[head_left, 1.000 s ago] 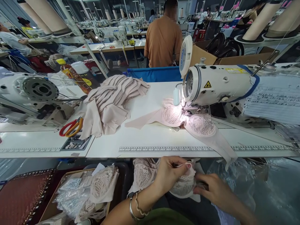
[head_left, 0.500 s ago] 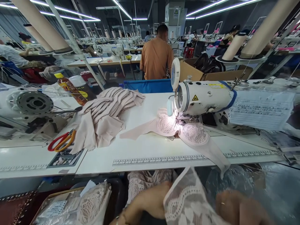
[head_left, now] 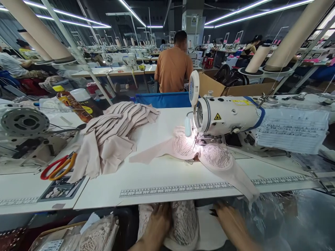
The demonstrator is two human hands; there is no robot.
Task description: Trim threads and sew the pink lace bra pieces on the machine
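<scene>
Below the table's front edge lies a lace bra (head_left: 184, 223) with pale fabric at its right. My left hand (head_left: 158, 221) is closed on this bra between its cups, the fingertips in shadow by the table edge. My right hand (head_left: 230, 219) has its fingers closed at the pale fabric's right edge. On the table, a second pink bra (head_left: 216, 157) sits with its middle under the needle area of the lit sewing machine (head_left: 225, 113). One wing of it hangs over the front edge.
Stacked pink fabric pieces (head_left: 104, 143) lie left on the white table (head_left: 157, 176). Farther left are red and orange scissors (head_left: 61, 167) and a small tray (head_left: 62, 190). A box of packed lace pieces (head_left: 96, 233) stands below. A person (head_left: 174, 66) sits ahead, back turned.
The lace piece that was raised in front of me is down below the table edge. My left hand has moved left onto the bra, and my right hand has moved left and up. The view has shifted slightly.
</scene>
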